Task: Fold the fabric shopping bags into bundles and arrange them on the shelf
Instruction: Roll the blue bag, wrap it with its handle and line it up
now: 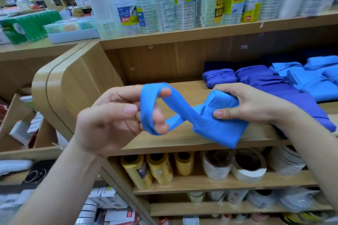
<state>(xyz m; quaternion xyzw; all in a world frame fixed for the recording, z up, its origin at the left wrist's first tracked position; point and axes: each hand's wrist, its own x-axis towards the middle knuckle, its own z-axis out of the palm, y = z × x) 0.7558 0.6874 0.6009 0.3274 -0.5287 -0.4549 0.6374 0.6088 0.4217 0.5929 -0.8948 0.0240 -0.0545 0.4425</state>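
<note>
A light blue fabric bag [217,122] is held in the air just above the front of the wooden shelf [182,139]. My right hand [245,104] grips its folded body between thumb and fingers. My left hand [117,115] has its fingers through the loop of the bag's handle strap [148,107], which is stretched out to the left. Folded purple bundles [219,78] and light blue bundles [311,78] lie further back on the same shelf, to the right. A flat purple bag [300,104] lies under my right wrist.
Packs of tape rolls [184,5] stand on the shelf above. Yellow rolls [155,168] and white tape rolls [248,166] fill the shelf below. Green packs [31,25] sit on a counter at the left. The shelf unit's rounded side panel [69,86] is left of my hands.
</note>
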